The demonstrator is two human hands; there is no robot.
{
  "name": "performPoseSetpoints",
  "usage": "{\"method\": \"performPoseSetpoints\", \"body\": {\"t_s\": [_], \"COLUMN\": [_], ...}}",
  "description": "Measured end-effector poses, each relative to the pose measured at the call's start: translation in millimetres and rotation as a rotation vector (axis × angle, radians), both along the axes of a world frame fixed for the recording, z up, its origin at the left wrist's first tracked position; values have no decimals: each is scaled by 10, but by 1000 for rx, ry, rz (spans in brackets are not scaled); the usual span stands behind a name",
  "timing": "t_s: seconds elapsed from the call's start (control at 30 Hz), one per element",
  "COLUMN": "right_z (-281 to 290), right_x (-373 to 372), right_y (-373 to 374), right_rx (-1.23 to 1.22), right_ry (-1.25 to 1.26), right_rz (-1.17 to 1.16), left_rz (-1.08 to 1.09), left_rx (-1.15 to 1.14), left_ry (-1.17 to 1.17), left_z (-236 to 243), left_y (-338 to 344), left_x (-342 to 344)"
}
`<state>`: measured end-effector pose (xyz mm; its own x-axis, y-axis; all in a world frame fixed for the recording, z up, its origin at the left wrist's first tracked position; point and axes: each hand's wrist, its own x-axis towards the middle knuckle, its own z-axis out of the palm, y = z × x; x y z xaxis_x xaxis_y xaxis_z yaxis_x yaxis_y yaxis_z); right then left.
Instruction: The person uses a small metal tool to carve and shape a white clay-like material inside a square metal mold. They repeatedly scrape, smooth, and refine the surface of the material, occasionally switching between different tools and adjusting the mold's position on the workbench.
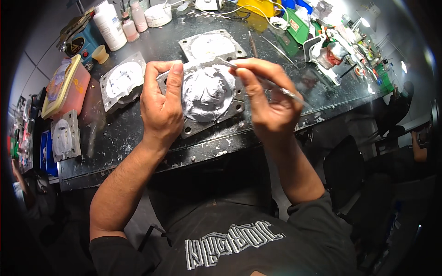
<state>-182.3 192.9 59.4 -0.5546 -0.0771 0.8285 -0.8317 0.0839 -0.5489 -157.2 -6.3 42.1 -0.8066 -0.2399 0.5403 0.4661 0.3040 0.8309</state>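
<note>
A grey metal plate with corner holes and a white and grey moulded centre (207,94) is on the bench near me. My left hand (161,101) is closed on its left side, thumb upward. My right hand (271,99) grips a slim metal hand tool (290,94), whose tip is at the plate's upper edge, just right of the middle. Behind it lies a similar plate with white filling (212,45), and another (123,82) sits to the left. A smaller plate (65,138) lies at the bench's left end.
A lidded pink tub (69,92), blue tin (83,39), bottles (108,27) and white pot (158,16) line the left and back. Slim tools (282,53) and clutter (331,57) lie right. Other people's arms (419,149) show at both far sides.
</note>
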Motion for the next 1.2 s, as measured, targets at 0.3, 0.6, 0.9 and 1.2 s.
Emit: {"method": "performPoseSetpoints", "body": {"t_s": [0.3,0.6,0.9,1.2], "right_z": [-154,-227,-273,-422], "right_x": [264,256,131,145], "right_y": [305,321,611,789], "right_rx": [203,0,-86,-240], "right_ry": [-316,-292,-242,-451], "right_rz": [86,112,-35,87], "left_rz": [-83,-97,-133,-136], "left_rx": [122,128,143,204], "left_ry": [-84,-61,-33,-28], "left_z": [-131,-149,-187,-156], "left_y": [-148,-156,-166,-107], "left_x": [-164,-168,-186,-205]}}
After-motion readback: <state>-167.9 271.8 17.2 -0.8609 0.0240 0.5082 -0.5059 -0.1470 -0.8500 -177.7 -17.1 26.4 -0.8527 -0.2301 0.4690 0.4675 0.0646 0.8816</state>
